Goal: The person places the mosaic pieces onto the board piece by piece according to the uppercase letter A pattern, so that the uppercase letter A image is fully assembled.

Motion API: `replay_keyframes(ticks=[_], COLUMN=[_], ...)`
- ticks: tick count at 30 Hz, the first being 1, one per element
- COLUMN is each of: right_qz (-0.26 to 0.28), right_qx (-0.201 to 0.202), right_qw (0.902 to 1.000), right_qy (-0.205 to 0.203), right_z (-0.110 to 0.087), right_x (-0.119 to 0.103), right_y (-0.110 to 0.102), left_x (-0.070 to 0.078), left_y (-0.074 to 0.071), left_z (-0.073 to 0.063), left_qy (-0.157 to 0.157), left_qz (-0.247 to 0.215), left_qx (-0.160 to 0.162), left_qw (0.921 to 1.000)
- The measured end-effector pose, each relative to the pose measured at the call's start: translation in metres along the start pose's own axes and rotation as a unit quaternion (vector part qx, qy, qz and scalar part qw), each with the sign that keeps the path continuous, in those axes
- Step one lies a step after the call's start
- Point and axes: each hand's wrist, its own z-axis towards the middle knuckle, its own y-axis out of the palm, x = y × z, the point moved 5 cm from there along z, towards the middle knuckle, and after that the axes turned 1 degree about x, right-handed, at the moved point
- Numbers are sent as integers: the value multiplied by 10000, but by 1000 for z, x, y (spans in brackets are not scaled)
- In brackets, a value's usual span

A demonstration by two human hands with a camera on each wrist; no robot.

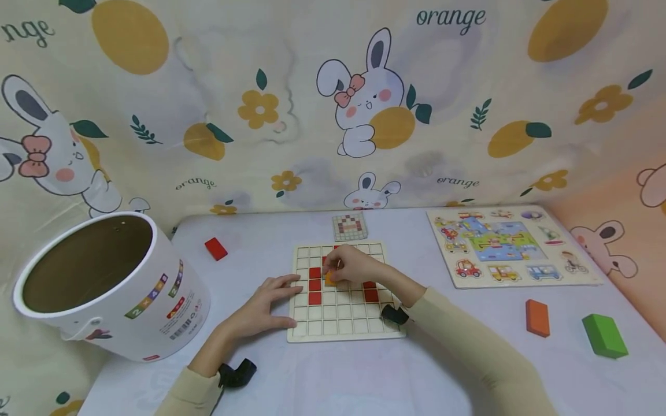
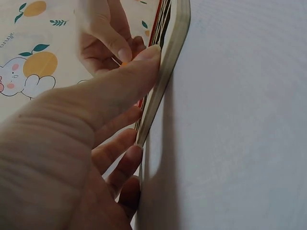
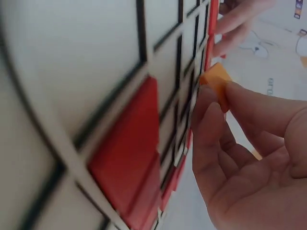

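A pale wooden grid board point(image 1: 344, 328) lies on the table, with several red square tiles point(image 1: 314, 299) set in its cells. My left hand point(image 1: 260, 310) has its fingers spread at the board's left edge; in the left wrist view the thumb point(image 2: 127, 72) rests on the rim. Over the upper middle of the grid, my right hand point(image 1: 359, 266) pinches an orange tile point(image 3: 217, 82) between thumb and fingertips. That tile is tilted against the grid face in the right wrist view. Part of the board's upper rows is hidden behind the right hand.
A small pattern card point(image 1: 350, 226) lies just beyond the board. One loose red block point(image 1: 215, 249) is at the back left, near a large white bucket point(image 1: 177, 312). To the right are a picture puzzle board point(image 1: 447, 254), an orange block point(image 1: 537, 318) and a green block point(image 1: 605, 336).
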Motion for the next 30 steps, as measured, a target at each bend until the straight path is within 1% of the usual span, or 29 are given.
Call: replay_keyframes(ticks=[4,6,13,17,23,25,27,30], right_qz=[120,92,-464,-552,-1033,-1115,-1074,-839], right_qx=[59,99,150,190,282,281,338,558], right_qw=[9999,9998,9986,9981,9939,9930,9932,9945], right_qy=[97,108,198,200,248,260,294,274], right_z=[5,7,6,5,4,2,-1,-15], right_x=[0,-2,-7,-7,-7,-8,-9,-7], right_y=[5,7,11,12,11,10,5,-11], left_x=[-1,-2,-3,-2,-1,-1,0,0], left_y=[-1,-2,-3,-3,-2,-2,-2,0], left_z=[-2,-3,-3,-2,-2,-1,-1,0], left_qy=[-24,-38,-18,-10,9,15,21,24], left_qz=[-18,-17,21,36,37,36,47,46], left_qx=[22,55,58,52,41,39,41,32], left_qw=[10000,10000,10000,10000,10000,10000,10000,10000])
